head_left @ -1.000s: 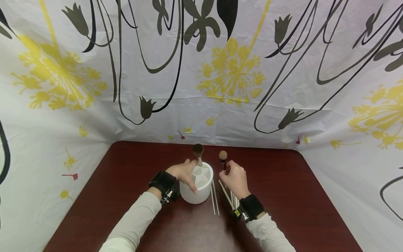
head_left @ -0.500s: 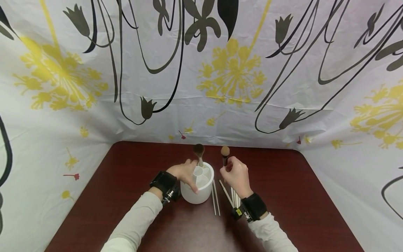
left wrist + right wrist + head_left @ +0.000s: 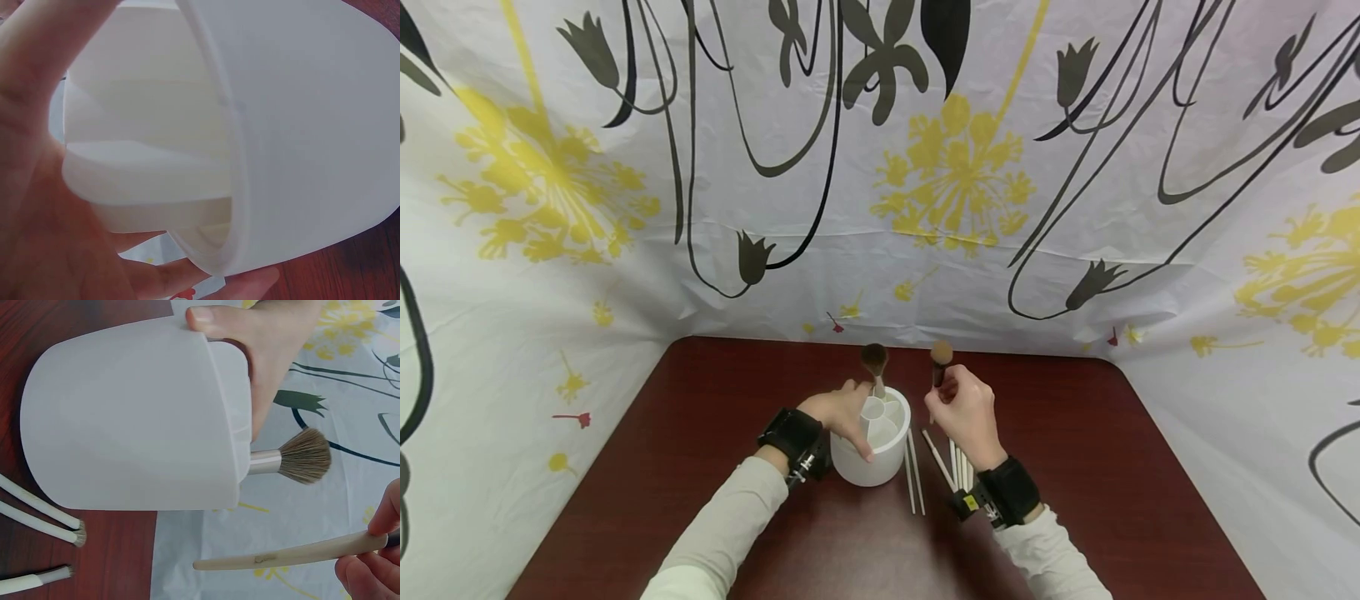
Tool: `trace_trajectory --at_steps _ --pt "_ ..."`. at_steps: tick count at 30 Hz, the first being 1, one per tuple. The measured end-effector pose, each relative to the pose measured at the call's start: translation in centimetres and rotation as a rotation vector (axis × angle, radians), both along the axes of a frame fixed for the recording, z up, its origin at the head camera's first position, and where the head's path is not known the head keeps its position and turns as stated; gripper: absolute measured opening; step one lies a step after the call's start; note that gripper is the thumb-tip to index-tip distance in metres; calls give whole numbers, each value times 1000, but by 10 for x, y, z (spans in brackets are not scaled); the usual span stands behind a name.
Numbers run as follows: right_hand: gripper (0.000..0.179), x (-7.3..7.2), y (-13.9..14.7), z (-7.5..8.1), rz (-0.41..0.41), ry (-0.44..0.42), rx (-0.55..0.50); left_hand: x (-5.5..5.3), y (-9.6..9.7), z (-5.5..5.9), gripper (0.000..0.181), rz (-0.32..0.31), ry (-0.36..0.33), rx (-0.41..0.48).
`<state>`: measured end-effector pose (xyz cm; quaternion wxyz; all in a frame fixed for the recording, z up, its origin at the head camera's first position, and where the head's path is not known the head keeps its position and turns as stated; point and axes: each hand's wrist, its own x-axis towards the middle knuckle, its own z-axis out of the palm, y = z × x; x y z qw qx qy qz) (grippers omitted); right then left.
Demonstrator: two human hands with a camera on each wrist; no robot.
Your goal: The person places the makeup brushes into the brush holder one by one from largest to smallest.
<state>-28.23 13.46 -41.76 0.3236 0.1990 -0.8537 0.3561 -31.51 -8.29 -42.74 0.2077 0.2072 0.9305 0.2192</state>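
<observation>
My left hand (image 3: 841, 414) holds a white round makeup brush holder (image 3: 871, 464) on the table, thumb over the near rim and fingers at the far side. The holder has inner compartments. One fluffy brown-haired makeup brush (image 3: 306, 456) stands in it, bristles up. Right of the holder, my right hand (image 3: 967, 414) pinches another makeup brush (image 3: 287, 557) with a tan, rounded head (image 3: 942, 352) pointing up. Its pale wooden handle hangs below the fingers, apart from the holder.
Two slim white-handled brushes (image 3: 915, 479) lie beside the holder on the dark red table (image 3: 760, 533). Several more pale brushes (image 3: 938, 457) lie partly under my right wrist. A patterned white cloth (image 3: 820, 208) hangs behind the table.
My right hand has risen slightly and moved a little right with its brush, which now stands more upright. The left hand has stayed on the holder.
</observation>
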Motion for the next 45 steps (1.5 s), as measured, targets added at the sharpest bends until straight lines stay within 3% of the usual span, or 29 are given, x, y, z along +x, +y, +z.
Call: trace_trajectory --at_steps 20,36,45 --pt "12 1 -18 18 82 30 -84 0 -1 -2 111 1 -5 7" --pt "10 -1 -32 13 133 -23 -101 -1 -1 -2 114 2 -9 -5" --pt "11 -4 -36 3 133 -42 -81 -1 -1 -2 112 -7 -1 7"
